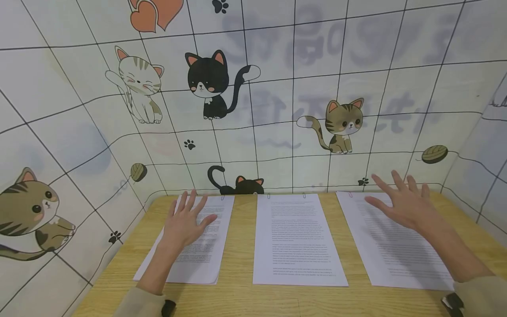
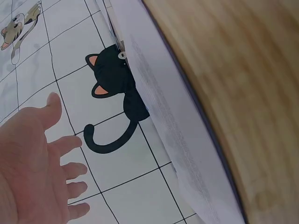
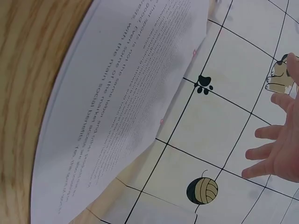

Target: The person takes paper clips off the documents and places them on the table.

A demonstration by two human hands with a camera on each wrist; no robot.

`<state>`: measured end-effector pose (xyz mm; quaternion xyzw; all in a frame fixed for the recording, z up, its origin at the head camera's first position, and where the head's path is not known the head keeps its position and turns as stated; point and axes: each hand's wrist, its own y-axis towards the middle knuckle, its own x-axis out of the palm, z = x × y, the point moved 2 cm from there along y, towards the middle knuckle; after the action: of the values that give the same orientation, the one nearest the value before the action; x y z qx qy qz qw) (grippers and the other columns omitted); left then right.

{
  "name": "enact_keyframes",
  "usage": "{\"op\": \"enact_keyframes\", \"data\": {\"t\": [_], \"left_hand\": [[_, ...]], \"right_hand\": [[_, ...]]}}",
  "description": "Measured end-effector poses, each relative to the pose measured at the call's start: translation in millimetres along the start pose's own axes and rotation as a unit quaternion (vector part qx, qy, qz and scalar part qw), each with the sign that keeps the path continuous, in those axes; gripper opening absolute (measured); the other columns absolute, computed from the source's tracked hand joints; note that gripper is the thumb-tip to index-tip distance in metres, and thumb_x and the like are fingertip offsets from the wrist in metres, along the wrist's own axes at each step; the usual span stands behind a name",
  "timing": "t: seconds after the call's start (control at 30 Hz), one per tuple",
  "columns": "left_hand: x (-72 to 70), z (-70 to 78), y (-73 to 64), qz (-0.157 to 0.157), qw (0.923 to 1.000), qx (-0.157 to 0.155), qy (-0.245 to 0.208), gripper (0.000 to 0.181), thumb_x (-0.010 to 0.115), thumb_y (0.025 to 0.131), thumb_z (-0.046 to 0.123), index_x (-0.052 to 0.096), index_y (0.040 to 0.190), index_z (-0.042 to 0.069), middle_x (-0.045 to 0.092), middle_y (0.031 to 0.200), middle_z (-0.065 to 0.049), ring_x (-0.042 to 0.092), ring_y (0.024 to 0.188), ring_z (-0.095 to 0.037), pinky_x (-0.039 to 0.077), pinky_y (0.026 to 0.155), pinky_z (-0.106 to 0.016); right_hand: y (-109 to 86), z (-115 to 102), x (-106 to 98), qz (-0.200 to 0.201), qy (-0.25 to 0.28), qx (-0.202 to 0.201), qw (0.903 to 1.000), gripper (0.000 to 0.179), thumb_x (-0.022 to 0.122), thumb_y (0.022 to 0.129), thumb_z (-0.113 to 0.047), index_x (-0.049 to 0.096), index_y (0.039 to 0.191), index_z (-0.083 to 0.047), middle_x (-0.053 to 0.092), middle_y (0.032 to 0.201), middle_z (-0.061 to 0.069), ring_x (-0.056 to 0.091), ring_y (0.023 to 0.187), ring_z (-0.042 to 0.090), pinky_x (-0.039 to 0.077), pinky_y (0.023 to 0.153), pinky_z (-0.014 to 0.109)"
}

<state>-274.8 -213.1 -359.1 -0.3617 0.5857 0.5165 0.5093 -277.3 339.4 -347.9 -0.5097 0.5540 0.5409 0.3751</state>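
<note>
Both sides of my feed are showing spread fingers (image 1: 398, 181), left hand (image 1: 184, 226) hovering above the left document (image 1: 198, 264), right hand (image 1: 409, 207) above the right document (image 1: 388, 248), middle document (image 1: 297, 246) lying between on the wooden table (image 1: 239, 242)

The left hand (image 1: 184, 224) hides some left pages (image 1: 200, 255), the right hand (image 1: 409, 204) some right pages (image 1: 386, 246); middle page (image 1: 261, 264) — print too small to read; hearts (image 1: 143, 17) — cut off above.

On the bench (image 1: 241, 295), left papers (image 1: 198, 259), middle papers (image 1: 295, 242) and right papers (image 1: 396, 253) lie side by side before the wall (image 1: 273, 145), the left hand (image 1: 184, 226) above the first and the right hand (image 1: 409, 207) above the last.
</note>
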Motion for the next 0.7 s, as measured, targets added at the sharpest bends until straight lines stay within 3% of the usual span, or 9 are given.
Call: {"op": "enact_keyframes", "data": {"t": [0.47,0.7], "left_hand": [[5.2,16.8,7.2,-0.011,0.9993,0.015,-0.032,0.074,0.045,0.101,0.062,0.034,0.158,0.016,0.017,0.165,-0.02,0.008,0.152,-0.041,0.008,0.12,-0.058],[8.6,25.9,10.8,-0.023,0.9977,0.015,-0.063,0.073,0.042,0.101,0.062,0.035,0.158,0.016,0.026,0.161,-0.023,0.02,0.149,-0.044,0.017,0.118,-0.06]], "right_hand": [[-2.7,5.9,-0.9,0.001,-0.004,-0.001,1.0,0.084,0.042,0.1,-0.065,0.013,0.162,-0.016,0.013,0.153,0.045,0.013,0.132,0.072,0.007,0.1,0.084],[-3.0,9.1,-0.3,-0.003,0.007,-0.009,0.9999,0.082,0.042,0.102,-0.062,0.015,0.162,-0.012,0.019,0.15,0.047,0.017,0.131,0.072,0.012,0.099,0.083]]}}
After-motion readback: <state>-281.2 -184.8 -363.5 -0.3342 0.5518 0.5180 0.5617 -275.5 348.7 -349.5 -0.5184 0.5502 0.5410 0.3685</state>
